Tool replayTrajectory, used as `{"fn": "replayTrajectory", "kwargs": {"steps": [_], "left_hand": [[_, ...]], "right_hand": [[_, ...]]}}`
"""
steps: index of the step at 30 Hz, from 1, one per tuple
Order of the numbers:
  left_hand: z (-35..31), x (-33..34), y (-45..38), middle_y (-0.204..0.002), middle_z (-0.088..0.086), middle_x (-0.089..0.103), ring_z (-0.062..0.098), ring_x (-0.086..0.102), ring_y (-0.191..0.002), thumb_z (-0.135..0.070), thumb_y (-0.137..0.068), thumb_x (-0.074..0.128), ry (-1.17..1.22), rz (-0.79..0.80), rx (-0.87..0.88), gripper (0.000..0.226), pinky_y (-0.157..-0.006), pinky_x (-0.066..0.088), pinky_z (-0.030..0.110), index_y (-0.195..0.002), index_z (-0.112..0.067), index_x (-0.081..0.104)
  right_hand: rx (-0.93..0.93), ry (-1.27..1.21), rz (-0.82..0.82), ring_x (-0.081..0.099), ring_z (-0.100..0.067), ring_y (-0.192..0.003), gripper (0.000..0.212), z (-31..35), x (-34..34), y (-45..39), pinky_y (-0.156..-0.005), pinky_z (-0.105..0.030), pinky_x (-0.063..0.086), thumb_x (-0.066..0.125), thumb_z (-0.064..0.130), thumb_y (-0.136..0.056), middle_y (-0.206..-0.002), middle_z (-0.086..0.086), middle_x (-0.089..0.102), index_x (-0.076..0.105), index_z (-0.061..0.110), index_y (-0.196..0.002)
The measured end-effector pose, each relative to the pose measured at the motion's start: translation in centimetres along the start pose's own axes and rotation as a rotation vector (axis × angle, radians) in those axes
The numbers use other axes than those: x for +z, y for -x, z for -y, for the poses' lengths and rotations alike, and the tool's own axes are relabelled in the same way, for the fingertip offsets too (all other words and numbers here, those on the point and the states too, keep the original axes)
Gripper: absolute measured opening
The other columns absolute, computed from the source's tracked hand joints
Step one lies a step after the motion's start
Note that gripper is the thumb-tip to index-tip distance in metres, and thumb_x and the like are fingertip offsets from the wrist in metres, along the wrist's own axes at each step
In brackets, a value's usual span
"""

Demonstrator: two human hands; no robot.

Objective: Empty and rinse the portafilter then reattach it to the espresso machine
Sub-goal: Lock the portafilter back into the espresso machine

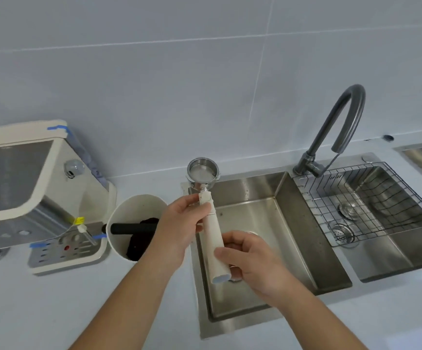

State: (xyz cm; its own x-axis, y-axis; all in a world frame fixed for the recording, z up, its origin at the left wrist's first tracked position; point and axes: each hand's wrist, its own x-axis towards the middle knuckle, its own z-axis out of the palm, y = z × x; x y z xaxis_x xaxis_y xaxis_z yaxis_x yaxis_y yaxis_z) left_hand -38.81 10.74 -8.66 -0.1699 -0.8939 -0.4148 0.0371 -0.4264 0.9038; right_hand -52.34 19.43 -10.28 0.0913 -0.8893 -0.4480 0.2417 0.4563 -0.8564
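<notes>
Your left hand [179,223] and right hand [250,261] both grip the portafilter [211,221] handle, its empty basket up, over the sink [255,223].

Kitchen: steel sink [245,188], faucet [341,127], tiled wall [154,72]

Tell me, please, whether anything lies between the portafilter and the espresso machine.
The white knock bin stands on the counter between the portafilter, held in both hands over the sink, and the espresso machine; lifted, the path looks clear.
</notes>
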Motion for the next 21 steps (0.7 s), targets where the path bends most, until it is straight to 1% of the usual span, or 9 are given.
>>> {"fn": "replayTrajectory", "kwargs": {"steps": [2, 5, 8, 9, 13, 15, 17, 20, 21], "left_hand": [[-0.4, -2.0, 0.6, -0.088, 0.003, 0.072, 0.018, 0.066, -0.083, -0.012, -0.08, 0.075, -0.003, 0.018, 0.01, 0.025, -0.086, 0.053, 0.039, -0.104, -0.017, 0.073], [-0.8, -4.8, 1.6, -0.085, 0.003, 0.071, 0.022, 0.066, -0.087, -0.009, -0.082, 0.073, 0.008, 0.018, 0.009, 0.023, -0.093, 0.052, 0.045, -0.103, -0.017, 0.072], [-1.0, -8.4, 2.6, -0.094, 0.007, 0.074, 0.029, 0.071, -0.097, -0.008, -0.085, 0.069, 0.01, 0.014, -0.001, 0.024, -0.096, 0.051, 0.048, -0.108, -0.014, 0.07], [-1.0, -9.2, 2.9, -0.096, 0.007, 0.076, 0.028, 0.071, -0.098, -0.008, -0.085, 0.069, -0.001, 0.017, 0.005, 0.024, -0.095, 0.053, 0.046, -0.108, -0.015, 0.07], [-0.9, -12.4, 4.0, -0.075, -0.005, 0.074, 0.016, 0.069, -0.08, -0.007, -0.086, 0.068, -0.04, 0.045, 0.037, 0.018, -0.08, 0.056, 0.036, -0.101, -0.015, 0.072], [-0.7, -14.2, 4.4, -0.083, 0.002, 0.074, 0.02, 0.069, -0.084, -0.009, -0.085, 0.069, -0.067, 0.047, 0.043, 0.019, -0.084, 0.056, 0.04, -0.102, -0.016, 0.073], [-0.7, -15.9, 4.8, -0.091, 0.007, 0.075, 0.021, 0.069, -0.086, -0.009, -0.085, 0.069, -0.078, 0.057, 0.048, 0.018, -0.085, 0.057, 0.04, -0.1, -0.018, 0.073], [-0.7, -18.2, 5.4, -0.082, 0.0, 0.074, 0.011, 0.068, -0.074, -0.008, -0.086, 0.067, -0.075, 0.084, 0.058, 0.017, -0.072, 0.057, 0.027, -0.097, -0.02, 0.071], [-0.7, -18.9, 5.7, -0.079, -0.003, 0.073, 0.01, 0.067, -0.072, -0.008, -0.086, 0.067, -0.076, 0.085, 0.059, 0.017, -0.072, 0.055, 0.028, -0.098, -0.02, 0.071]], "right_hand": [[0.01, 0.002, 0.001, 0.07, -0.013, -0.061, 0.019, -0.2, 2.0, -0.1, -0.05, -0.021, 0.052, 0.065, -0.003, -0.089, -0.076, -0.007, 0.075, 0.066, -0.004, -0.108], [0.035, -0.007, 0.003, 0.071, -0.025, -0.077, 0.035, -0.7, 4.9, -0.4, -0.06, -0.03, 0.057, 0.072, 0.01, -0.074, -0.094, -0.022, 0.073, 0.067, 0.001, -0.108], [0.045, -0.004, 0.022, 0.068, -0.028, -0.081, 0.04, -1.3, 8.3, -0.4, -0.063, -0.033, 0.058, 0.069, 0.013, -0.071, -0.096, -0.024, 0.069, 0.069, 0.003, -0.11], [0.051, -0.007, 0.03, 0.066, -0.029, -0.081, 0.04, -1.5, 9.1, -0.4, -0.065, -0.034, 0.058, 0.069, 0.013, -0.071, -0.096, -0.023, 0.067, 0.07, 0.004, -0.111], [0.071, -0.003, 0.031, 0.064, -0.029, -0.081, 0.036, -2.2, 12.5, 0.0, -0.069, -0.037, 0.058, 0.07, 0.015, -0.071, -0.093, -0.019, 0.064, 0.072, 0.007, -0.107], [0.071, -0.016, 0.017, 0.067, -0.028, -0.077, 0.034, -2.7, 14.2, 0.1, -0.068, -0.038, 0.057, 0.072, 0.016, -0.073, -0.09, -0.016, 0.065, 0.072, 0.007, -0.106], [0.065, -0.022, 0.006, 0.069, -0.028, -0.075, 0.025, -3.2, 15.8, 0.3, -0.066, -0.037, 0.057, 0.072, 0.015, -0.08, -0.088, -0.015, 0.066, 0.072, 0.009, -0.104], [0.069, -0.015, -0.007, 0.069, -0.028, -0.075, 0.017, -4.1, 18.0, 0.5, -0.066, -0.037, 0.058, 0.068, 0.01, -0.088, -0.088, -0.014, 0.067, 0.071, 0.009, -0.105], [0.071, -0.013, -0.006, 0.069, -0.027, -0.075, 0.018, -4.3, 18.8, 0.5, -0.066, -0.036, 0.057, 0.069, 0.01, -0.087, -0.088, -0.014, 0.068, 0.071, 0.009, -0.105]]}}
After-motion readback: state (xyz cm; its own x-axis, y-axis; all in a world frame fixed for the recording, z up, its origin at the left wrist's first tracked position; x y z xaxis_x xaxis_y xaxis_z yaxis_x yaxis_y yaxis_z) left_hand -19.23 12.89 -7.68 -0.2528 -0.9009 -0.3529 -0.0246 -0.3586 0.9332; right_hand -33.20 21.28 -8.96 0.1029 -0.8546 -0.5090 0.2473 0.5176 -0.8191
